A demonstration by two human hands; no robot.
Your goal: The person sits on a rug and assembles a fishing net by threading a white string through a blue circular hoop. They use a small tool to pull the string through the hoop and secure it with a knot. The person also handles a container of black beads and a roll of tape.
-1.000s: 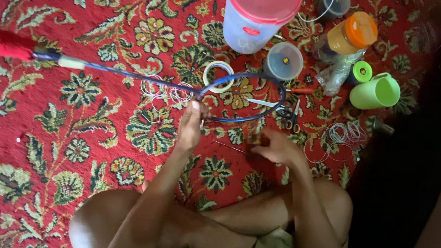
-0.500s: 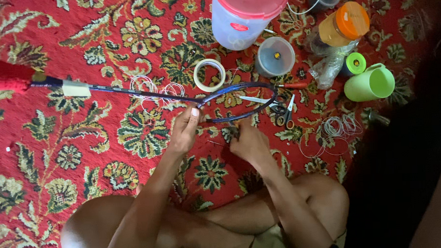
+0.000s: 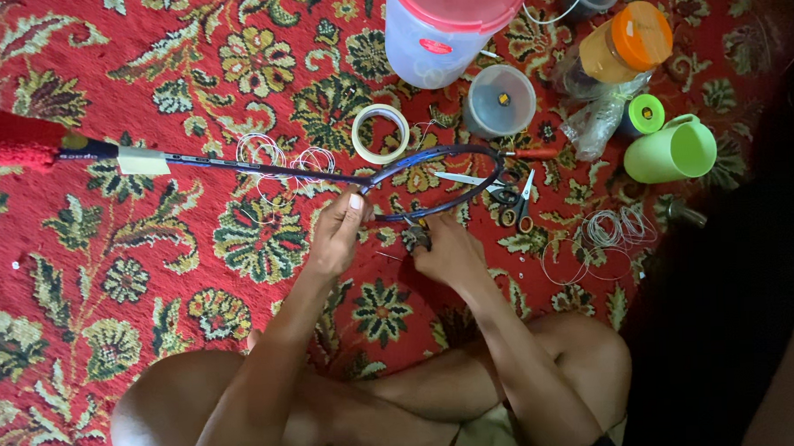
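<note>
Sitting cross-legged on a red floral carpet (image 3: 108,259), you have a badminton racket (image 3: 431,182) lying across it in front of your knees, its red-wrapped grip far to your left and its dark hoop before your hands. Your left hand (image 3: 338,234) pinches the near edge of the frame between thumb and fingers, close to where shaft meets head. Your right hand (image 3: 446,252) is curled tight around a small dark tool (image 3: 415,237) held against the lower rim of the frame; what kind of tool, you cannot tell. Scissors (image 3: 510,197) lie just beyond the hoop, a roll of tape (image 3: 381,134) above it. Loose white string (image 3: 276,155) coils beside the shaft. A green mug (image 3: 672,150) lies well to your right.
</note>
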